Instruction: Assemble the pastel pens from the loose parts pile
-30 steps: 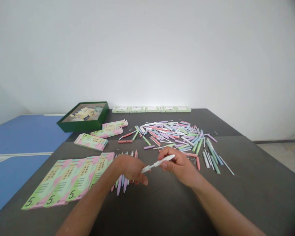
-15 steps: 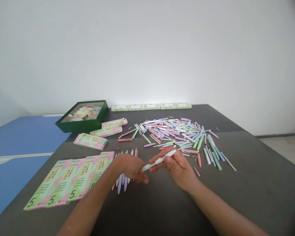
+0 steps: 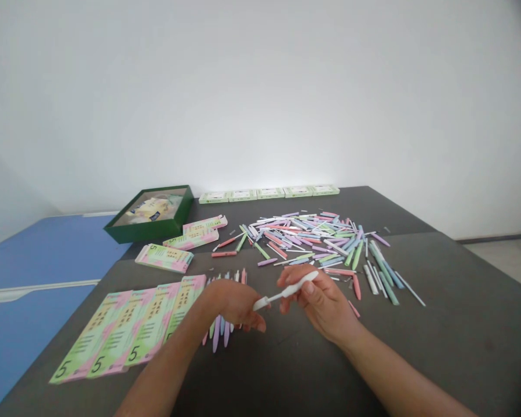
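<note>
Right hand point(image 3: 325, 304) holds white pen point(image 3: 288, 291), left hand point(image 3: 234, 304) beside

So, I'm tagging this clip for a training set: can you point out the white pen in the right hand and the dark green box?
white pen point(image 3: 285, 293): head view, on the middle of its barrel.
dark green box point(image 3: 158, 230): head view, on its front wall.

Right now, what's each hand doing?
Left hand: loosely curled, open, holding nothing visible.
Right hand: closed on a white plastic pen.

Green box point(image 3: 149, 233) contents blurred; left hand point(image 3: 233, 304) hides pens point(image 3: 217, 335)
</note>
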Demonstrator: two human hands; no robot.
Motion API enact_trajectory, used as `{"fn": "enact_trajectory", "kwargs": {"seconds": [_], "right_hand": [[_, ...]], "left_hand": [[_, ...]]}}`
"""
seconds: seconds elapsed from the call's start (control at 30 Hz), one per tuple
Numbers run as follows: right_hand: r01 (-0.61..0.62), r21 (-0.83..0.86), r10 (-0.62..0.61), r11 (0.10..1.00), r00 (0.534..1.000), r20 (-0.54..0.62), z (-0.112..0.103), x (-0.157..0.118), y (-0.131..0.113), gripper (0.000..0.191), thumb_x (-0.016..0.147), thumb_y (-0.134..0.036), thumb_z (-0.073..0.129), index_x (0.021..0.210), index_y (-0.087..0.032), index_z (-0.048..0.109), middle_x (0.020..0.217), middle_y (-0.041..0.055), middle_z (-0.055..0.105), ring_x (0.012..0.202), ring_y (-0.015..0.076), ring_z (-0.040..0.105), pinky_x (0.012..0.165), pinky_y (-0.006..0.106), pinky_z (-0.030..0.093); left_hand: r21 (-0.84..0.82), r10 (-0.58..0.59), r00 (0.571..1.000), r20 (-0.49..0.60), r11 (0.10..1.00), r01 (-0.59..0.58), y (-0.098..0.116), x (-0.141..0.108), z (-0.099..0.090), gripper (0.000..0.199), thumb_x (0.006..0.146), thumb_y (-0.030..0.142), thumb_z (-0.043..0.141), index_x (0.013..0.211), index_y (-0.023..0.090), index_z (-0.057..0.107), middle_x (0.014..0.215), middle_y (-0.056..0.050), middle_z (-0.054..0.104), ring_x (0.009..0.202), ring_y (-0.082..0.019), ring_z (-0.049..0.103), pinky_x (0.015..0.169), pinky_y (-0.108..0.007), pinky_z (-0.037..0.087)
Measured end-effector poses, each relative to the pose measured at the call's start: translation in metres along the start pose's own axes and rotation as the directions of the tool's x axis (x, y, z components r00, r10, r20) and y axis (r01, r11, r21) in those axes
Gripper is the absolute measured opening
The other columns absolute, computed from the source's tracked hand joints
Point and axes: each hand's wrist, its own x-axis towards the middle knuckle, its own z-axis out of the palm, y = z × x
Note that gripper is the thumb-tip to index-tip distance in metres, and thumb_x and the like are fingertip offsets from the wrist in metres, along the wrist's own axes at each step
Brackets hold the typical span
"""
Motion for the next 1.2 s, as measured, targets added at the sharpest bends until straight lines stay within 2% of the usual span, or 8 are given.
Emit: {"fn": "enact_trajectory", "kwargs": {"seconds": [0.13, 0.47, 0.67, 0.83, 0.93, 1.07, 1.13, 1.2], "right_hand": [[0.019, 0.008, -0.018, 1.000, 0.999, -0.049, -0.004, 0.002, -0.003, 0.026, 0.083, -0.043, 0.051, 0.096, -0.022, 0.057, 0.086, 0.0040, 0.059, 0.064, 0.0151, 0.060, 0.059, 0.032, 0.048], [0.003, 0.065, 0.000, 0.998, 0.998, -0.058, -0.008, 0.003, -0.019, 0.029, 0.085, -0.044, 0.045, 0.104, -0.022, 0.051, 0.088, 0.0069, 0.064, 0.066, 0.0188, 0.063, 0.063, 0.037, 0.048], [-0.030, 0.073, 0.035, 0.997, 0.997, -0.069, -0.010, 0.003, -0.018, 0.029, 0.085, -0.045, 0.046, 0.102, -0.022, 0.052, 0.086, 0.0069, 0.066, 0.063, 0.0183, 0.063, 0.061, 0.036, 0.048], [-0.053, 0.089, 0.055, 0.995, 0.998, -0.022, -0.009, 0.001, -0.019, 0.029, 0.084, -0.043, 0.047, 0.100, -0.020, 0.053, 0.089, 0.0087, 0.065, 0.066, 0.0196, 0.063, 0.062, 0.038, 0.049], [-0.013, 0.088, 0.020, 0.996, 0.997, -0.072, -0.013, 0.003, -0.022, 0.026, 0.084, -0.042, 0.046, 0.094, -0.019, 0.054, 0.086, 0.0077, 0.064, 0.060, 0.0176, 0.060, 0.057, 0.034, 0.047], [0.046, 0.056, -0.038, 0.997, 0.989, -0.140, -0.025, 0.009, -0.018, 0.014, 0.084, -0.028, 0.044, 0.078, -0.019, 0.052, 0.060, -0.0011, 0.052, 0.060, 0.0155, 0.056, 0.064, 0.033, 0.043], [0.024, -0.015, -0.026, 1.000, 0.992, -0.121, -0.029, 0.009, -0.011, 0.006, 0.081, -0.021, 0.048, 0.076, -0.019, 0.050, 0.058, -0.0038, 0.045, 0.058, 0.0132, 0.051, 0.064, 0.030, 0.041], [-0.033, -0.118, 0.025, 0.992, 0.997, -0.067, -0.026, 0.006, -0.003, 0.004, 0.080, -0.020, 0.051, 0.083, -0.020, 0.049, 0.060, -0.0048, 0.043, 0.055, 0.0104, 0.044, 0.057, 0.025, 0.037]], "left_hand": [[-0.034, 0.008, 1.000, -0.005, 0.999, -0.008, -0.003, 0.000, 0.002, 0.022, 0.081, 0.024, 0.050, 0.099, 0.019, 0.063, 0.088, -0.004, 0.071, 0.070, -0.015, 0.063, 0.054, -0.019, 0.045], [-0.039, -0.024, 1.000, -0.006, 0.999, 0.023, -0.003, 0.000, 0.001, 0.026, 0.078, 0.015, 0.047, 0.100, 0.019, 0.061, 0.093, -0.003, 0.071, 0.075, -0.016, 0.064, 0.056, -0.019, 0.044], [-0.044, -0.080, 0.996, -0.026, 0.996, 0.078, 0.000, 0.000, 0.002, 0.023, 0.077, 0.019, 0.051, 0.097, 0.019, 0.062, 0.091, -0.002, 0.071, 0.074, -0.016, 0.063, 0.056, -0.019, 0.045], [-0.032, -0.049, 0.998, -0.025, 0.998, 0.048, -0.002, -0.001, 0.002, 0.026, 0.076, 0.016, 0.050, 0.099, 0.020, 0.062, 0.090, -0.002, 0.071, 0.072, -0.016, 0.063, 0.053, -0.019, 0.044], [-0.021, -0.057, 0.998, -0.033, 0.998, 0.056, -0.002, -0.003, 0.001, 0.026, 0.077, 0.020, 0.051, 0.100, 0.019, 0.063, 0.089, -0.003, 0.071, 0.072, -0.016, 0.064, 0.053, -0.020, 0.043], [0.005, -0.080, 0.995, -0.059, 0.997, 0.080, 0.001, -0.007, -0.001, 0.030, 0.078, 0.027, 0.051, 0.105, 0.020, 0.062, 0.088, -0.003, 0.071, 0.072, -0.017, 0.063, 0.054, -0.021, 0.042], [0.028, -0.104, 0.992, -0.075, 0.994, 0.107, 0.003, -0.009, -0.002, 0.030, 0.078, 0.033, 0.053, 0.103, 0.019, 0.064, 0.085, -0.004, 0.071, 0.071, -0.018, 0.063, 0.052, -0.021, 0.041], [0.038, -0.107, 0.991, -0.083, 0.993, 0.110, 0.004, -0.008, -0.002, 0.030, 0.078, 0.034, 0.053, 0.100, 0.019, 0.065, 0.082, -0.004, 0.071, 0.070, -0.018, 0.062, 0.051, -0.021, 0.041]]}}
